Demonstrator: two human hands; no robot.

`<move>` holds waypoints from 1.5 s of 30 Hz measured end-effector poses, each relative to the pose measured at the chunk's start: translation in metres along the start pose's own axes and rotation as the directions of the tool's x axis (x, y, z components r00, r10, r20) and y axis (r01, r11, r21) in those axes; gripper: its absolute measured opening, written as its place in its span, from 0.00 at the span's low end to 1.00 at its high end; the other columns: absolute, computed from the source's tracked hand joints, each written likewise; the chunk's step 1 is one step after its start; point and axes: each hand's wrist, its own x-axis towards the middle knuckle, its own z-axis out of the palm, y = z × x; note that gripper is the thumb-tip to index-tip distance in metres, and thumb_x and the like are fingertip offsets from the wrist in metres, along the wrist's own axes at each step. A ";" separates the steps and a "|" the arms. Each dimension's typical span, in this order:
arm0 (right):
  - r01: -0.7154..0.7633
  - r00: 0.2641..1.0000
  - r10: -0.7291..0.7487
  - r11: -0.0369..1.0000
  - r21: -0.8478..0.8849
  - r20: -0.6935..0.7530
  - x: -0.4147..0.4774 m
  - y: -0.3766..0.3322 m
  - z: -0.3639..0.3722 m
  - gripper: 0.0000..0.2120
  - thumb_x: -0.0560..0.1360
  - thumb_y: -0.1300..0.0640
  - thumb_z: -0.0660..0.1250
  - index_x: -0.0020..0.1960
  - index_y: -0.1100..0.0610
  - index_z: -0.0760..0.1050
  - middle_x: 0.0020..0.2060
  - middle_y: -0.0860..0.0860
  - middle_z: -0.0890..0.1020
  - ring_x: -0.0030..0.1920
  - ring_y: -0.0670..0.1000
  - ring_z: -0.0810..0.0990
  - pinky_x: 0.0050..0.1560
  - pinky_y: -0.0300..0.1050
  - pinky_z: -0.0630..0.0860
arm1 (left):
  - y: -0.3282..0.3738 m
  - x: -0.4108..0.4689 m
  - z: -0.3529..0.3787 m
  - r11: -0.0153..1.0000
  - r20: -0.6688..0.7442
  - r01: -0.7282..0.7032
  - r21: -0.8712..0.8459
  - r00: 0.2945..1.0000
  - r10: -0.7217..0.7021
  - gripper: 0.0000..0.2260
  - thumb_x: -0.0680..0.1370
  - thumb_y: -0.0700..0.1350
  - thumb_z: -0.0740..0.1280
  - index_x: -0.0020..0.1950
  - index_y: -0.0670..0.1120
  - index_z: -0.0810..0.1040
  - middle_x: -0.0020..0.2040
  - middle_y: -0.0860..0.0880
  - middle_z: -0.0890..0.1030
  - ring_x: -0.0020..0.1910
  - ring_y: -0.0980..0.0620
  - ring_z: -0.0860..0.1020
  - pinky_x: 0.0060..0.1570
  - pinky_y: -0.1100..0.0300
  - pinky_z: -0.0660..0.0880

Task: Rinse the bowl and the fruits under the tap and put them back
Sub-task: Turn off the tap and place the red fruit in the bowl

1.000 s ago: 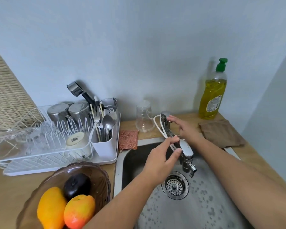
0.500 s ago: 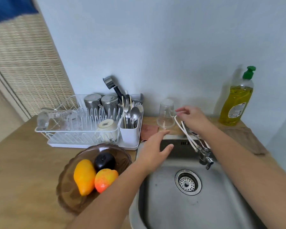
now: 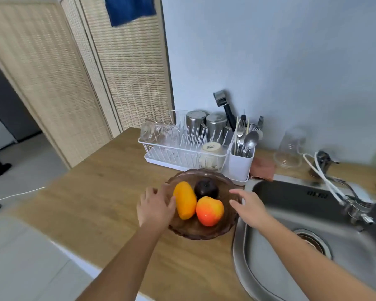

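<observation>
The brown bowl (image 3: 201, 230) sits on the table just left of the sink (image 3: 291, 242), three fruits inside. Left hand (image 3: 155, 208) and right hand (image 3: 249, 208) flank its rim, each grip wide and empty — a tilted lift could roll the orange apple (image 3: 209, 210) out.

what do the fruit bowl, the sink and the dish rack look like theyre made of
Bowl: brown tinted glass or clear plastic, since the counter shows through its scalloped, ribbed wall; which one is unclear.
Sink: brushed stainless steel, grey with a soft dull sheen.
Dish rack: thin wire coated glossy white, sitting in a white tray that looks like plastic.
</observation>
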 end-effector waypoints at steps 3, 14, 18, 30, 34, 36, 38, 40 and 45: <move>-0.017 0.999 0.018 1.000 -0.015 0.047 -0.006 0.001 0.008 0.19 0.76 0.54 0.64 0.67 0.48 0.71 0.61 0.54 0.77 0.59 0.54 0.75 0.57 0.41 0.70 | -0.021 -0.009 0.004 0.996 0.179 0.076 -0.043 0.982 -0.067 0.23 0.77 0.61 0.58 0.72 0.62 0.62 0.63 0.48 0.76 0.60 0.44 0.76 0.52 0.53 0.73; 0.092 0.994 -0.094 0.995 0.038 0.053 -0.015 -0.022 0.008 0.26 0.71 0.58 0.68 0.69 0.51 0.70 0.60 0.51 0.79 0.57 0.49 0.76 0.56 0.39 0.71 | -0.037 0.000 -0.032 0.946 0.158 0.092 -0.311 0.986 -0.044 0.24 0.78 0.45 0.66 0.74 0.55 0.66 0.45 0.46 0.81 0.46 0.48 0.79 0.46 0.61 0.73; 0.164 0.986 -0.165 0.983 0.085 0.012 -0.005 -0.057 -0.008 0.25 0.71 0.60 0.67 0.67 0.53 0.71 0.59 0.50 0.79 0.58 0.51 0.77 0.58 0.44 0.74 | -0.035 0.026 -0.066 0.927 0.093 0.052 -0.371 0.996 -0.019 0.25 0.76 0.43 0.67 0.73 0.52 0.69 0.51 0.43 0.83 0.52 0.45 0.81 0.57 0.51 0.77; 0.198 0.971 -0.186 0.978 0.065 -0.146 0.089 -0.127 -0.061 0.24 0.72 0.62 0.67 0.67 0.52 0.71 0.62 0.52 0.76 0.51 0.49 0.75 0.49 0.41 0.71 | 0.019 0.136 -0.110 0.940 0.042 -0.145 -0.309 0.985 0.166 0.24 0.79 0.44 0.63 0.76 0.49 0.63 0.66 0.43 0.75 0.47 0.52 0.78 0.39 0.67 0.69; 0.161 0.968 -0.154 0.987 0.020 -0.198 0.126 -0.131 -0.064 0.25 0.73 0.62 0.66 0.69 0.53 0.69 0.65 0.54 0.74 0.52 0.49 0.73 0.50 0.41 0.69 | 0.033 0.179 -0.098 0.944 0.062 -0.154 -0.291 0.982 0.179 0.25 0.79 0.47 0.64 0.75 0.52 0.64 0.63 0.43 0.76 0.46 0.48 0.78 0.43 0.60 0.76; 0.138 0.966 -0.134 0.990 0.006 -0.222 0.139 -0.130 -0.062 0.24 0.74 0.62 0.65 0.70 0.54 0.69 0.66 0.54 0.74 0.53 0.49 0.73 0.51 0.40 0.69 | 0.037 0.198 -0.087 0.957 0.073 -0.150 -0.247 0.982 0.173 0.25 0.78 0.49 0.63 0.74 0.54 0.64 0.64 0.43 0.77 0.56 0.43 0.78 0.56 0.51 0.76; 0.104 0.963 -0.100 0.995 0.002 -0.251 0.151 -0.126 -0.058 0.24 0.74 0.63 0.64 0.69 0.54 0.69 0.66 0.54 0.74 0.57 0.52 0.75 0.53 0.40 0.69 | 0.041 0.212 -0.077 0.963 0.086 -0.149 -0.223 0.981 0.172 0.24 0.78 0.49 0.63 0.74 0.55 0.65 0.63 0.44 0.78 0.56 0.45 0.78 0.57 0.54 0.74; 0.064 0.957 -0.062 0.998 -0.001 -0.282 0.160 -0.120 -0.053 0.23 0.74 0.62 0.64 0.69 0.54 0.70 0.65 0.55 0.75 0.58 0.54 0.76 0.54 0.43 0.71 | 0.043 0.224 -0.067 0.959 0.097 -0.135 -0.251 0.982 0.163 0.24 0.79 0.49 0.63 0.75 0.53 0.65 0.64 0.46 0.77 0.56 0.49 0.77 0.51 0.62 0.69; 0.005 0.943 -0.003 1.000 0.004 -0.334 0.173 -0.110 -0.039 0.22 0.74 0.60 0.64 0.68 0.54 0.71 0.64 0.53 0.76 0.56 0.53 0.78 0.59 0.53 0.76 | 0.044 0.240 -0.046 0.929 0.121 -0.128 -0.348 0.976 0.180 0.23 0.79 0.45 0.63 0.75 0.47 0.65 0.68 0.44 0.75 0.64 0.46 0.74 0.58 0.59 0.68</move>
